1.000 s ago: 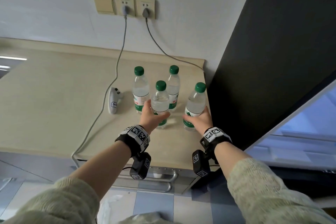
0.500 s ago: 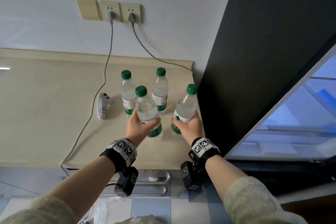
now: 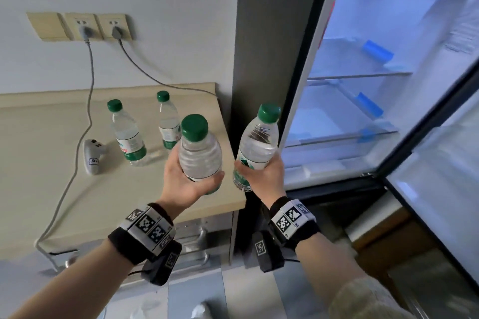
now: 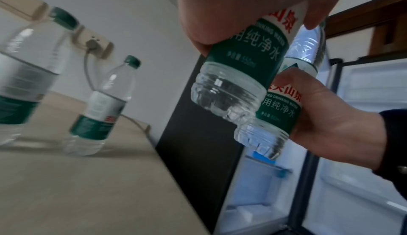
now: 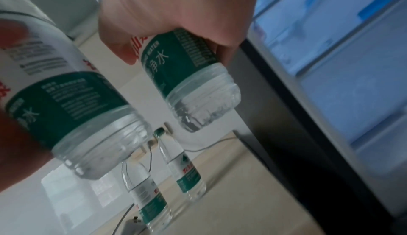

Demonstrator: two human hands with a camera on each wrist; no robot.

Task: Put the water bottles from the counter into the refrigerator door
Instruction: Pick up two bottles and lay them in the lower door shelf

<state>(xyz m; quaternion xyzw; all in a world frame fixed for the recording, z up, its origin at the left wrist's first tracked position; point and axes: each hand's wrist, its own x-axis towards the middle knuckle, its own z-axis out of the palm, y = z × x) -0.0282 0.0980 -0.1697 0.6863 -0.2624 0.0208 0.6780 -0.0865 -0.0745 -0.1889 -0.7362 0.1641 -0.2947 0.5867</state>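
Note:
My left hand (image 3: 186, 181) grips a clear water bottle (image 3: 199, 147) with a green cap, lifted off the beige counter (image 3: 51, 189) near its right end. My right hand (image 3: 261, 176) grips a second such bottle (image 3: 258, 142), held in the air in front of the dark fridge side. Two more green-capped bottles, one to the left (image 3: 127, 134) and one further back (image 3: 168, 122), stand upright on the counter. The left wrist view shows both held bottles close together, my left one (image 4: 237, 75) in front of the right one (image 4: 277, 113). The fridge's open door (image 3: 440, 189) stands at the right.
The open refrigerator (image 3: 363, 72) shows glass shelves with blue clips. A small white device (image 3: 93, 158) on a grey cable lies on the counter left of the bottles. Two plugs sit in wall sockets (image 3: 98, 28). Metal drawer handles (image 3: 199, 238) are below the counter.
Both hands have lifted their bottles off the counter and carried them up and toward the fridge. The view has swung right, showing the open refrigerator interior.

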